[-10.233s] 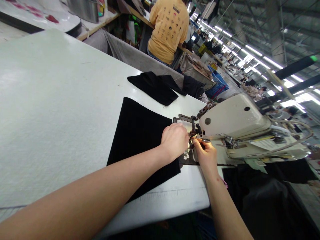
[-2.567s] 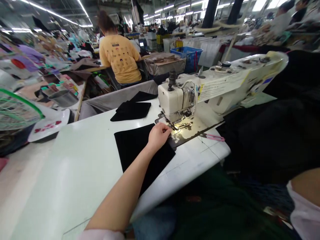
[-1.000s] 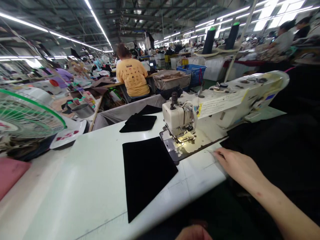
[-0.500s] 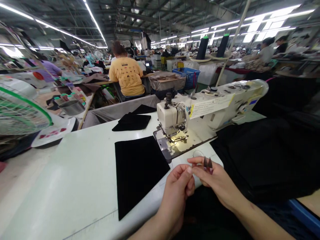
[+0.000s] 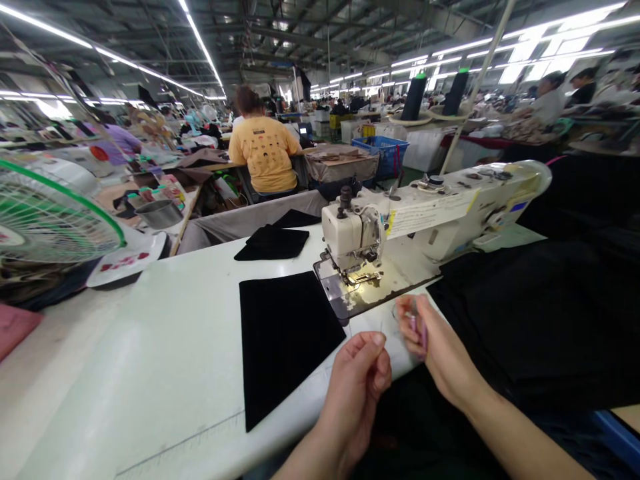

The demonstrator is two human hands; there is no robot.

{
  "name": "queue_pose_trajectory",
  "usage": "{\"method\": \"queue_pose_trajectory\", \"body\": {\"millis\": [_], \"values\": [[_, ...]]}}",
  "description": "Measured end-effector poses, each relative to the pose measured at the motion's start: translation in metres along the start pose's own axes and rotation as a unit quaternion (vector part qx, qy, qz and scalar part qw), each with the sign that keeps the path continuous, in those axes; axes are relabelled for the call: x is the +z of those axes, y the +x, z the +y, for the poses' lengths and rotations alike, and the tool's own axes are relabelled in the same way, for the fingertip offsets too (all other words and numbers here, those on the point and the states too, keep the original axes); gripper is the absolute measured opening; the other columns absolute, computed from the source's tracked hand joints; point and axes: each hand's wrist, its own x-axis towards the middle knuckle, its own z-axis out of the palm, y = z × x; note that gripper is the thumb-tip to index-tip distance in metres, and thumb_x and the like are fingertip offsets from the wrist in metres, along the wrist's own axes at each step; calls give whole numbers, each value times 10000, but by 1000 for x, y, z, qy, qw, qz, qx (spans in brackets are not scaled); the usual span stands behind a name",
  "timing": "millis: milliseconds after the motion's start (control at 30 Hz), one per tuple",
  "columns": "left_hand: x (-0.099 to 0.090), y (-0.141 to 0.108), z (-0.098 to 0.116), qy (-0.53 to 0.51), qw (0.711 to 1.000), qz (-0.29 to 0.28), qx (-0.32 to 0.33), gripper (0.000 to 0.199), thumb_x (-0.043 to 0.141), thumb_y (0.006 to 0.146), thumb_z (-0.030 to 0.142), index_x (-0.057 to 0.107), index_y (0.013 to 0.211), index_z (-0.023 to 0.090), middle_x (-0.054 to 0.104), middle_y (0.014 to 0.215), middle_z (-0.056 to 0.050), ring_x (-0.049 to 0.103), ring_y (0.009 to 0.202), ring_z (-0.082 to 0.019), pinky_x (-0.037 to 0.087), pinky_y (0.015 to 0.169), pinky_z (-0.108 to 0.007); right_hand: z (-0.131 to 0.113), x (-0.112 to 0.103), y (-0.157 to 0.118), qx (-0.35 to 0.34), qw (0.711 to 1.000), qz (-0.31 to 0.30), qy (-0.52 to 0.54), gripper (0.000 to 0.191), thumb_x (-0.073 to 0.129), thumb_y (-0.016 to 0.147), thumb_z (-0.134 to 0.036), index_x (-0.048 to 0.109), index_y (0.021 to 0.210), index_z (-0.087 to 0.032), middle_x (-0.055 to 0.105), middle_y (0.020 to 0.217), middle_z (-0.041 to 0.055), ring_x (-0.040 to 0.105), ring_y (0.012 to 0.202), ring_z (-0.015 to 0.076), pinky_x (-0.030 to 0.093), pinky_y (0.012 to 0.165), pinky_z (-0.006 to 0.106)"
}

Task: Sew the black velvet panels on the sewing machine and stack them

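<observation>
My left hand (image 5: 357,373) is closed in a pinch near the table's front edge, with a fine thread (image 5: 382,327) faintly showing at its fingertips. To its right, my right hand (image 5: 425,333) curls around small thread snips (image 5: 419,331) with pinkish-purple handles; the blades are hidden or blurred. A thin dark loop shows beside the right fingers. Both hands are in front of a white sewing machine (image 5: 350,233) whose needle area is lit. A flat black fabric piece (image 5: 287,347) lies on the table left of my hands, touching neither.
Smaller black pieces (image 5: 275,243) lie behind, left of the machine head. A large heap of black fabric (image 5: 540,320) covers the right side. A green-rimmed fan (image 5: 60,213) stands at left. Beyond the table a person in a yellow shirt (image 5: 265,153) sits facing away.
My hands have drawn apart; the right hand has turned and moved slightly right, so the snips' blades no longer show and the handles do. The whole view has shifted a little.
</observation>
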Motion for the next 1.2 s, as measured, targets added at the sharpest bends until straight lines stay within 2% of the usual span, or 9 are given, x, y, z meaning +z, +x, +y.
{"method": "queue_pose_trajectory", "body": {"millis": [100, 200, 467, 733, 900, 1033, 1200], "values": [[2, 3, 2, -10, 999, 16, 31, 378, 877, 682, 386, 603, 749, 135, 503, 525, 59, 335, 463, -31, 249, 492, -177, 12, -1, -7, 31, 997, -52, -52, 552, 499, 913, -728, 670, 1024, -215, 452, 706, -23, 329, 565, 105, 256, 472, 229], [5, 4, 2, -4, 998, 15, 54, 363, 863, 699, 398, 610, 709, 137, 510, 513, 54, 368, 457, -37, 286, 497, -178, 20, 2, -15, 29, 995, -70, -64, 493, 601, 897, -665, 673, 1073, -211, 448, 687, -31, 372, 613, 112, 298, 527, 228], [6, 4, -5, 25, 998, 8, 55, 382, 815, 742, 428, 580, 650, 141, 533, 512, 28, 485, 493, -71, 344, 536, -187, 16, 14, -18, 46, 997, -58, -10, 486, 724, 809, -650, 657, 911, -180, 446, 616, -45, 332, 561, 90, 238, 490, 225], [2, 4, -8, 46, 998, 16, 43, 331, 795, 775, 392, 613, 717, 121, 531, 537, 34, 378, 470, -40, 278, 498, -174, 19, 14, -14, 90, 994, -33, 44, 491, 784, 758, -632, 603, 771, -176, 398, 586, -57, 302, 525, 62, 208, 454, 197], [0, 4, -6, 28, 999, 14, 26, 321, 797, 766, 382, 608, 701, 131, 492, 508, 47, 335, 450, -38, 249, 476, -183, 23, 12, -8, 99, 989, 1, 111, 489, 780, 747, -650, 670, 849, -185, 429, 633, -46, 275, 508, 59, 204, 423, 193], [-3, 5, -4, 16, 1000, 18, 16, 341, 820, 737, 380, 582, 692, 140, 483, 508, 54, 316, 446, -34, 226, 468, -183, 21, 12, -8, 108, 987, -18, 120, 511, 805, 732, -630, 717, 941, -172, 483, 760, -23, 261, 531, 44, 183, 415, 186], [-5, 6, -4, 14, 1000, 17, 17, 376, 831, 725, 400, 560, 688, 142, 471, 511, 59, 300, 448, -30, 212, 469, -185, 20, 12, -8, 112, 988, -33, 97, 469, 848, 717, -566, 713, 924, -167, 390, 689, -52, 225, 533, 46, 171, 429, 191]]}}
